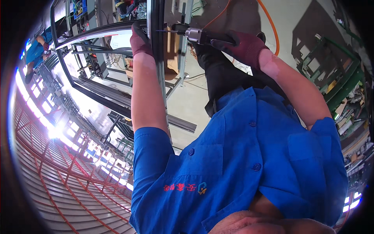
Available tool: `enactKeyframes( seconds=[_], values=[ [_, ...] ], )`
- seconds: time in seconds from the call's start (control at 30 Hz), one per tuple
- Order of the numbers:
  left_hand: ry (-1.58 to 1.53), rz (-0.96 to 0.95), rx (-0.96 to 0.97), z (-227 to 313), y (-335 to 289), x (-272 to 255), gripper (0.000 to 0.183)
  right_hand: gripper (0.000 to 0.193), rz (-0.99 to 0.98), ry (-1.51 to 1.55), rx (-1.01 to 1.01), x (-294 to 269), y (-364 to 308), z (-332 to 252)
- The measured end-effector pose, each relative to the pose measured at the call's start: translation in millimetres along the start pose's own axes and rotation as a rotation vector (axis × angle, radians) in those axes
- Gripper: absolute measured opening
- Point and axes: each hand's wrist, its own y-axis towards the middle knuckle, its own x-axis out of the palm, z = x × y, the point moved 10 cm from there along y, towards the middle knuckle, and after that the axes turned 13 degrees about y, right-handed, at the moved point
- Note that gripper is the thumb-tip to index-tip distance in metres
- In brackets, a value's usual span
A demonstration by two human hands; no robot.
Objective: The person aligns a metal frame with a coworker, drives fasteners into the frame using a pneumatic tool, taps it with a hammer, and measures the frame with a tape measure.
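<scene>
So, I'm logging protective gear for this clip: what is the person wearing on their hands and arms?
Both the left hand and the right hand wear dark maroon knit gloves that end at the wrist. The forearms are uncovered. A bright blue short-sleeved work shirt with buttons and chest pockets covers the upper arms, its sleeves ending near the elbows. A small red and yellow emblem sits on the chest.

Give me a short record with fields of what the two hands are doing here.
left hand: in a dark red glove, grips a dark metal frame bar
right hand: gloved, holds a power drill
drill bit: points at the frame bar
cable: orange hose trails on the floor behind the drill
clothing: blue short-sleeved shirt
nearby: another person in blue, far left
</scene>
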Motion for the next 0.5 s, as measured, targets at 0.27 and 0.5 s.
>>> enactKeyframes(
  seconds=[0.27, 0.5],
  values=[
    [0.146, -0.034, 0.193, 0, 22, -5, 0.061, 0.091, -0.001, -0.033, -0.005, -3, 1, -11],
    [0.07, -0.019, 0.141, -18, 38, -12, 0.066, 0.089, -0.013, -0.097, -0.005, 0, 5, -18]
  ],
)
